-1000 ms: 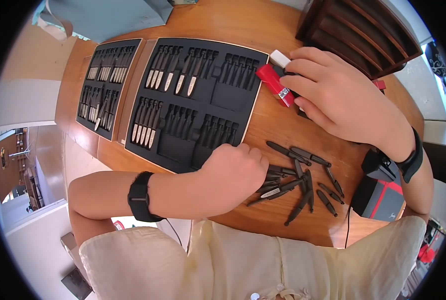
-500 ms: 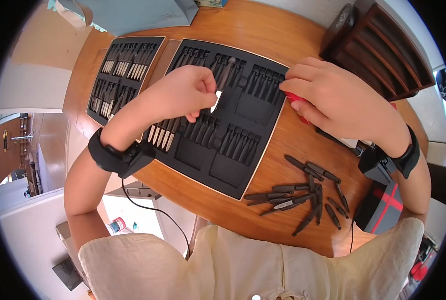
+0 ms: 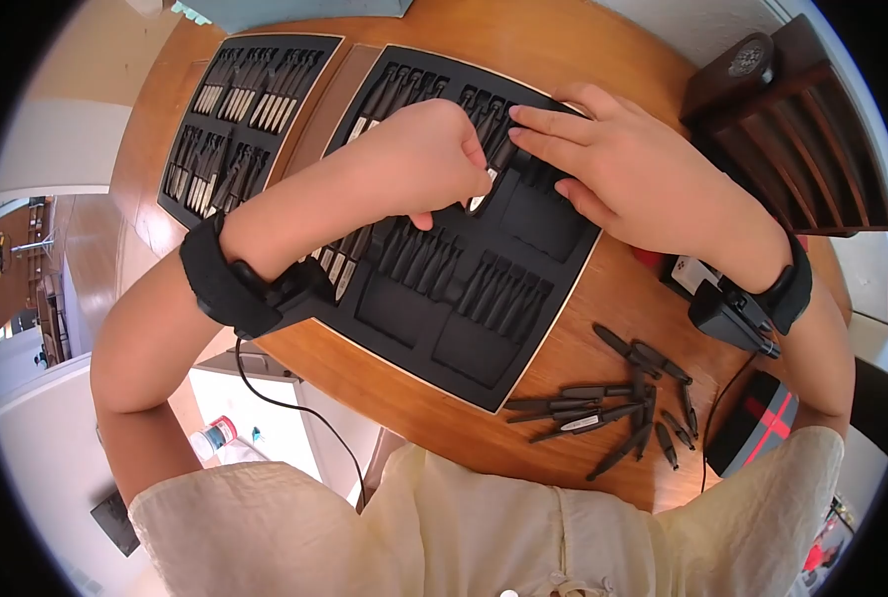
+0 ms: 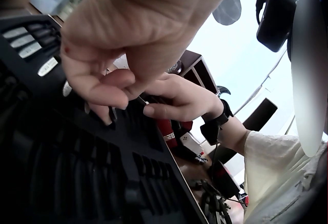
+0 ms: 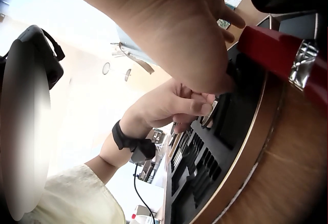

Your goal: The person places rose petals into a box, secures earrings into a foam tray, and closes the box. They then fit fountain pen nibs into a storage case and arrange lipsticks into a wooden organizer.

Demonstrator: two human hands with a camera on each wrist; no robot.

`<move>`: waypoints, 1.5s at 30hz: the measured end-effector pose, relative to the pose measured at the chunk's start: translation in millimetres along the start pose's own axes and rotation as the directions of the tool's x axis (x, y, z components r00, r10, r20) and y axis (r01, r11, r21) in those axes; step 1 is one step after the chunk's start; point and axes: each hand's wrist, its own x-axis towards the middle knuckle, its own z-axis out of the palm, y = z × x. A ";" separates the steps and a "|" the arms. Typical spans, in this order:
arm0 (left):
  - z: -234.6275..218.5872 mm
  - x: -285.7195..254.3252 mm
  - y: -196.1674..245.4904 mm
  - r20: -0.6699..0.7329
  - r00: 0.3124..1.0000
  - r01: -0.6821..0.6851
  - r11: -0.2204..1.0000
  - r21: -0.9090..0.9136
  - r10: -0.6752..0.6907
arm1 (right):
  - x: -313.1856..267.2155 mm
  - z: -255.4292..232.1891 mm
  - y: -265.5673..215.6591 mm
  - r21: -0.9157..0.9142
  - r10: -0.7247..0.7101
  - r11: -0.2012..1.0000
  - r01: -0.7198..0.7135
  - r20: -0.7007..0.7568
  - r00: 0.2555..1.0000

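Observation:
My left hand (image 3: 419, 154), over the open case's right tray (image 3: 394, 343), pinches the pale label end of a slim dark pen-shaped stick (image 3: 481, 203). The stick lies along a slot in the upper middle compartment. Reaching in from the right, my right hand (image 3: 628, 164) has its fingers extended, with fingertips (image 3: 516, 113) right at the stick's far end. In the right wrist view, the left thumb and fingers meet at the pale label (image 5: 210, 114). Similar sticks with pale labels (image 4: 29, 49) line the slots beside the left hand.
Several loose dark sticks (image 3: 623, 403) lie piled on the wooden table. The case's left tray (image 3: 227, 134) holds more sticks. A red tube with a silver band (image 5: 302, 65) is beside the case. A dark wooden shelved stand (image 3: 812, 149) and a grey box with red ribbon (image 3: 757, 423) are at the right.
My left hand has moved from the loose pile to the tray with a stick. My right hand has left the red tube and moved left over the tray.

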 end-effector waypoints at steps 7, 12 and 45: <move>2.2 5.4 -3.2 -0.048 0.985 -0.147 0.960 0.240 0.163 | 3.2 1.7 0.1 -0.064 -0.035 0.997 0.035 -0.008 0.999; 0.6 -1.3 4.4 -0.040 0.957 -0.241 0.864 0.443 0.288 | 4.0 1.6 0.3 -0.045 -0.031 0.999 0.031 0.005 1.000; 93.9 -77.3 34.2 0.247 0.612 -0.726 0.411 0.551 0.751 | -63.1 -64.0 -16.8 -0.023 0.120 0.993 -0.117 0.222 0.968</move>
